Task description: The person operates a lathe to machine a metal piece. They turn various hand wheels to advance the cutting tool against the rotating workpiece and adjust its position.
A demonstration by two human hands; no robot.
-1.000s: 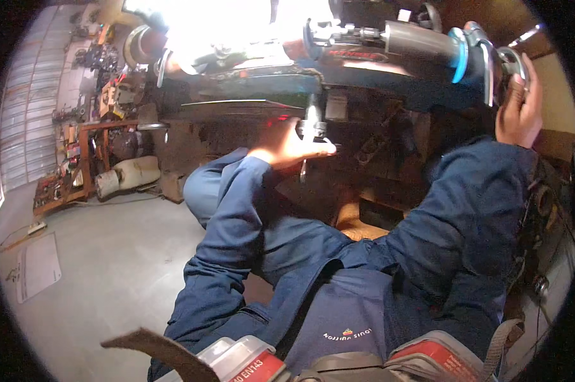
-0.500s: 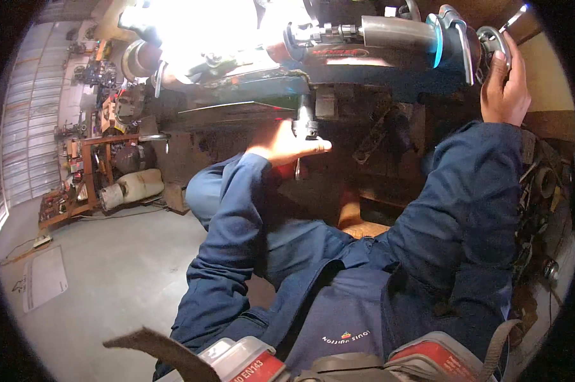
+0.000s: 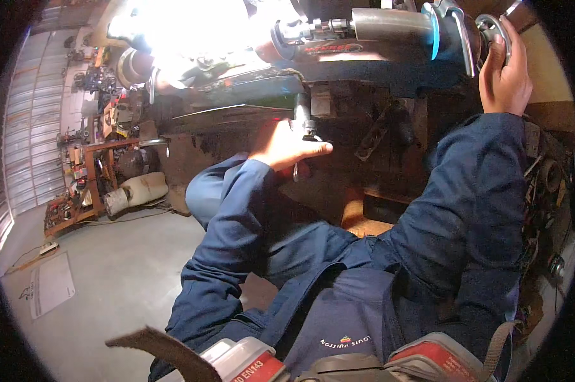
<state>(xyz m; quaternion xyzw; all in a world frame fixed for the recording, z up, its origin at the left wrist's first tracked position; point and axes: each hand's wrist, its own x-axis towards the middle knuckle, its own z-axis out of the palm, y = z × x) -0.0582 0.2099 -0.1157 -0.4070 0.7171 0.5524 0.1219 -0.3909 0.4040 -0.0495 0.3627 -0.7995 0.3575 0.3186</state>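
My left hand [image 3: 281,148] is closed round a metal hand crank [image 3: 306,127] on a short shaft at the front of a lathe-like machine. Its thumb stretches to the right, and a thin lever end shows below the fingers. At the upper right, my right hand [image 3: 505,79] grips the rim of a silver handwheel [image 3: 491,39]. Left of that wheel is a thick grey metal cylinder [image 3: 392,25] with a blue-lit collar. A lobed metal shaft [image 3: 322,28], like a camshaft, runs left from the cylinder into strong glare, which hides the parts there.
A bent lever [image 3: 464,44] hangs beside the handwheel. At the left stand a rusty shelf frame [image 3: 91,175] with machine parts and a pale canister [image 3: 138,191] on the floor. A white printed sheet [image 3: 52,285] lies on the grey floor. Clutter lines the right edge.
The whole view has shifted slightly, with the machine now a little higher and further left. Both hands keep their holds on the crank and the handwheel.
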